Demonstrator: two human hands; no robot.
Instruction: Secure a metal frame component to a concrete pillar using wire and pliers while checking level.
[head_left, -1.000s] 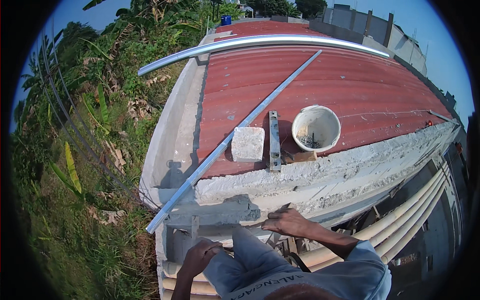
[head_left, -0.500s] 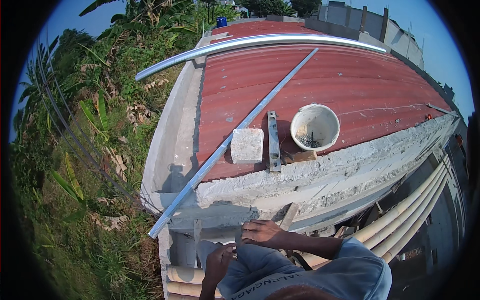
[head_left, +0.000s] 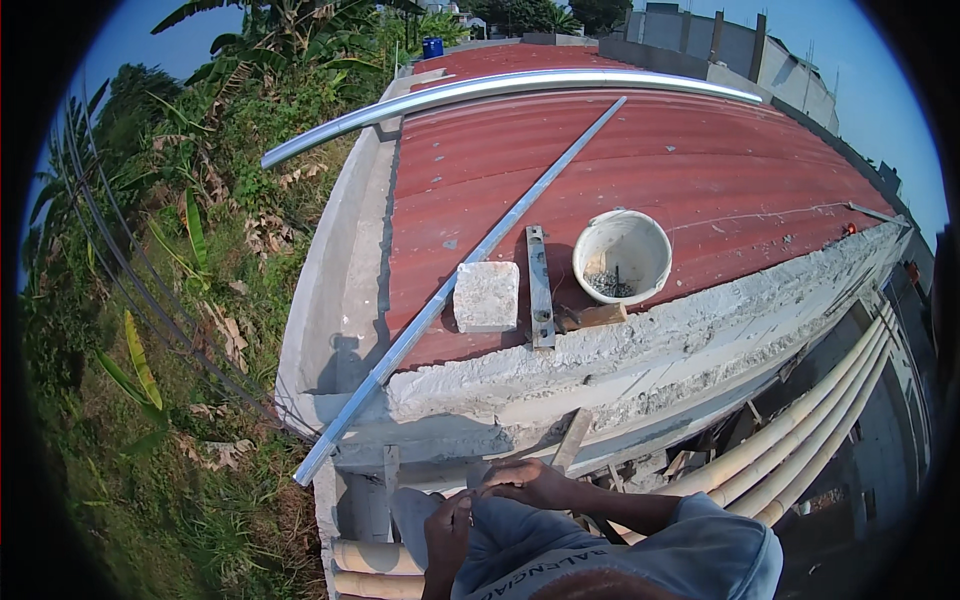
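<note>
Above the trousers (head_left: 499, 527), left hand (head_left: 447, 532) and right hand (head_left: 530, 485) nearly meet (I can't tell either grip's state).

One head-worn fisheye view looks down and forward: left hand (head_left: 448, 530) and right hand (head_left: 532, 484) close at six o'clock, red roof (head_left: 740, 170) farther toward twelve.

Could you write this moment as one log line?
left hand: near right hand | hold: unclear | red roof: white bucket, pale block, diagonal metal strip
</note>
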